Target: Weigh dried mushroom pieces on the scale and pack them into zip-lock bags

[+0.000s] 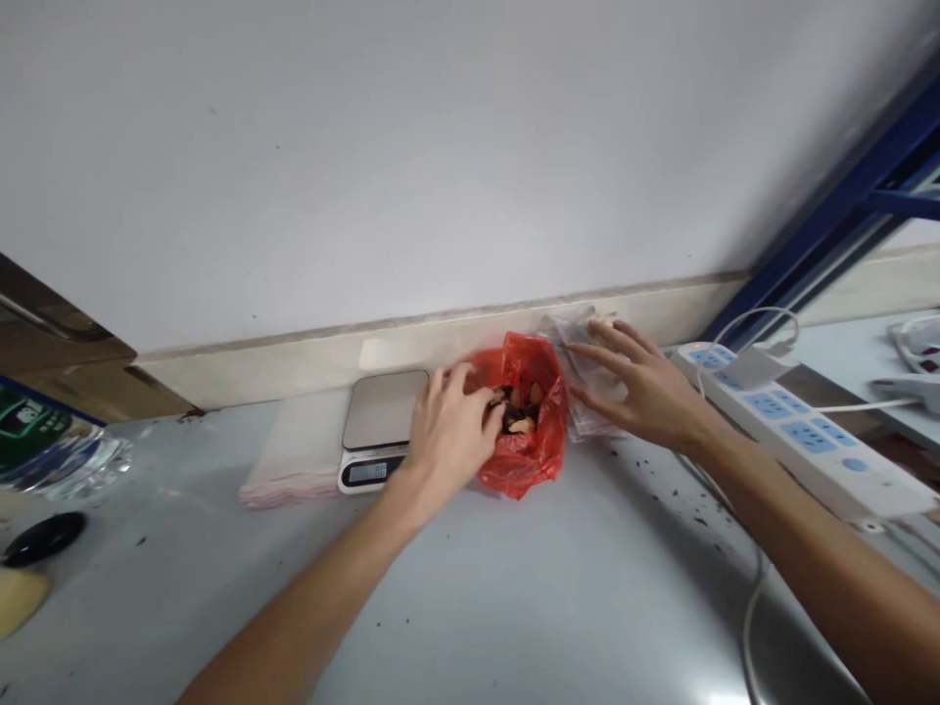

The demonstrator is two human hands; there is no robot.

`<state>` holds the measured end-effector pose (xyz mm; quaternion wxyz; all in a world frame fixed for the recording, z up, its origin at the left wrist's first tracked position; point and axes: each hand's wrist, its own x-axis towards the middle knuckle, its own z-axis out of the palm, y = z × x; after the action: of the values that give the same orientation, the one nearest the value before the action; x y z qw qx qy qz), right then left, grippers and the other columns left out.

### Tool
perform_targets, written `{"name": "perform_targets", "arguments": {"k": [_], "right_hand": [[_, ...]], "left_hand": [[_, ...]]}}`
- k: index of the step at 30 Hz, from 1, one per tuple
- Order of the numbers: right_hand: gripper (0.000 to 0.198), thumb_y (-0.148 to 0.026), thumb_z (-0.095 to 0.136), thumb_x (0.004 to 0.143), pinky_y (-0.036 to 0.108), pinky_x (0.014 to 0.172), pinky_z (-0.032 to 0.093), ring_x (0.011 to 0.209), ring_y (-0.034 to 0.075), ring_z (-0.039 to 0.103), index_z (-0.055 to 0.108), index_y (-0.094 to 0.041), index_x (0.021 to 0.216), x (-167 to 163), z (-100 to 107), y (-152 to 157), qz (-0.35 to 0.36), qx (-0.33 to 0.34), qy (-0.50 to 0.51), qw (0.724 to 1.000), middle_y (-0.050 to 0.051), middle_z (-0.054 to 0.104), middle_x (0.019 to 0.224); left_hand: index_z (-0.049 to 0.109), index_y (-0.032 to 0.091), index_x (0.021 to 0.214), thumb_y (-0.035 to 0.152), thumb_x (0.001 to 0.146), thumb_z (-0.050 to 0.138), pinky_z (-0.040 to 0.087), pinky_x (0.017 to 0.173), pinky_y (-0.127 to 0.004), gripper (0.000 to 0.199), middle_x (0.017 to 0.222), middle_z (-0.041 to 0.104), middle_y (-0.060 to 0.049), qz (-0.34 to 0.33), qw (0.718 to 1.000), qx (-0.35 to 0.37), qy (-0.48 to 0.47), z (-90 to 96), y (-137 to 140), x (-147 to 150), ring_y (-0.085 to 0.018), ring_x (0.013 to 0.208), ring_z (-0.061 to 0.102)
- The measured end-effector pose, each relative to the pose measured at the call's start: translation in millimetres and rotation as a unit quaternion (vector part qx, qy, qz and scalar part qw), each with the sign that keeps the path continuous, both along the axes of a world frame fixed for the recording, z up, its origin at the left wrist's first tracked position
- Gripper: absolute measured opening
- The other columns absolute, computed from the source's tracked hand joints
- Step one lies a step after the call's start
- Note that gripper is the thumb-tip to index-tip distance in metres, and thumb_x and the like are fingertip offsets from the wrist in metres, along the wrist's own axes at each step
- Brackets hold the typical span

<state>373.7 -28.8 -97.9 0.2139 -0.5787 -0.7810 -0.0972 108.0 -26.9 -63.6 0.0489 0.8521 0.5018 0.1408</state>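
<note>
A red plastic bag [536, 470] stands with its mouth open against the wall. Inside it lie dark and light brown pieces [523, 423], which look like dried slices. My left hand [455, 426] is at the bag's left rim, fingers loosely curved and apart, with the tips by the pieces. Just left of the bag, partly behind that hand, is a digital kitchen scale [386, 411] with a bare plate and lit display; its digits are too small to read surely. My right hand [635, 382] is spread open over clear plastic bags [580, 338] on the right.
Left of the scale lies a stack of white bags with pinkish edges [298, 455]. A power strip [800, 426] with plugs and cables stands at right, beside a blue metal frame [829, 206]. Far left are a large bottle [44, 441] and a black oval object [45, 539]. Dark crumbs dot the table.
</note>
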Motion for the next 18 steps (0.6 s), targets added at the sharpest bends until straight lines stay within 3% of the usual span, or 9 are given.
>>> {"name": "perform_targets", "arguments": {"k": [2,4,7,11,14,16,18], "right_hand": [[0.048,-0.043,0.054,0.098,0.061,0.119,0.043,0.146,0.041,0.049,0.072,-0.023,0.136,-9,4,-4,0.003,0.026,-0.004,1.000,0.013,0.059,0.155],[0.045,-0.041,0.053,0.098,0.061,0.116,0.046,0.145,0.041,0.050,0.073,-0.024,0.134,-20,8,-8,-0.006,0.025,-0.017,1.000,0.011,0.059,0.155],[0.044,-0.043,0.055,0.095,0.065,0.113,0.044,0.145,0.043,0.049,0.073,-0.028,0.133,-32,10,-10,-0.026,-0.007,-0.040,0.999,0.010,0.057,0.157],[0.042,-0.044,0.056,0.094,0.072,0.116,0.035,0.147,0.046,0.045,0.074,-0.032,0.130,-42,17,-11,-0.037,0.003,-0.019,0.999,0.008,0.061,0.154],[0.040,-0.037,0.050,0.097,0.064,0.114,0.041,0.138,0.042,0.055,0.076,-0.026,0.125,-58,33,-13,-0.015,0.023,0.042,0.999,0.013,0.070,0.140],[0.039,-0.031,0.047,0.098,0.055,0.105,0.051,0.120,0.037,0.067,0.078,-0.021,0.119,-74,44,-11,0.026,-0.022,0.067,0.997,0.016,0.076,0.126],[0.037,-0.024,0.048,0.095,0.048,0.095,0.056,0.105,0.032,0.072,0.079,-0.018,0.112,-92,52,-5,0.071,-0.110,0.064,0.989,0.015,0.078,0.116]], "left_hand": [[0.079,0.015,0.103,0.020,0.095,0.064,0.061,0.091,-0.048,0.017,0.127,0.068,-0.017,0.014,0.999,-0.023,0.020,4.8,9,-11,-0.034,0.109,0.071],[0.076,0.015,0.098,0.011,0.092,0.061,0.061,0.080,-0.041,0.017,0.108,0.071,-0.013,0.002,1.000,-0.029,0.001,5.7,17,-20,-0.028,0.089,0.073],[0.073,0.017,0.094,0.000,0.088,0.054,0.057,0.075,-0.033,0.026,0.087,0.070,-0.006,-0.021,0.996,0.009,-0.091,3.0,26,-30,-0.021,0.079,0.070],[0.069,0.016,0.091,-0.002,0.087,0.052,0.056,0.073,-0.027,0.026,0.093,0.067,-0.005,-0.030,0.973,0.089,-0.210,-0.7,31,-41,-0.015,0.076,0.067],[0.069,0.017,0.090,0.000,0.088,0.051,0.056,0.073,-0.026,0.025,0.094,0.065,-0.003,-0.046,0.961,0.130,-0.241,-0.8,32,-47,-0.013,0.074,0.065],[0.069,0.017,0.090,0.000,0.089,0.050,0.056,0.074,-0.025,0.026,0.095,0.063,-0.003,-0.047,0.956,0.158,-0.244,0.7,33,-50,-0.013,0.075,0.064],[0.070,0.017,0.089,0.000,0.089,0.048,0.055,0.071,-0.025,0.027,0.098,0.063,-0.004,-0.042,0.953,0.185,-0.235,2.9,32,-54,-0.012,0.074,0.063]]}}
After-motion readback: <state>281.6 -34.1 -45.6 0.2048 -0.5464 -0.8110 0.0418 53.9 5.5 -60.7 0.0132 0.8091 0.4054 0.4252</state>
